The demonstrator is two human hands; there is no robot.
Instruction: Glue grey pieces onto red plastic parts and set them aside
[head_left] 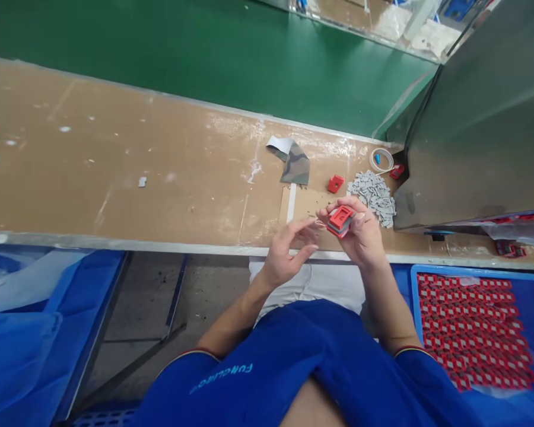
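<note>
Spanning the view from side to side, the brown worktop (pixel 160 172) carries most of the loose things, while a blue tray (pixel 413 308) with rows of red parts (pixel 471 326) sits below its near edge, to the person's right. Of the two hands, the right hand (pixel 367 237) is the one that grasps: thumb and fingers grip a red block (pixel 342 218) over the near part of the worktop. The left hand (pixel 281 255) is just beside it, half curled, its thumb apart from its index finger and its fingertips pointing at the block. A thin pale strand (pixel 321 223) shows between those fingertips and the block; whether the left hand pinches it I cannot tell.

So the block lies to the right of the left hand and a little farther from the body, tilted, with its long axis seeming to slant from near left to far right. It looks boxy, with a red rim around a sunken top face, a grey band around the middle and red again beneath.

Beyond the hands lies a bent camouflage strip (pixel 297 163), with a heap of grey chips (pixel 374 196) to the right, near a tape ring (pixel 389 161). Smaller still, a loose red piece (pixel 336 184) rests between strip and heap, just past the right hand.
</note>
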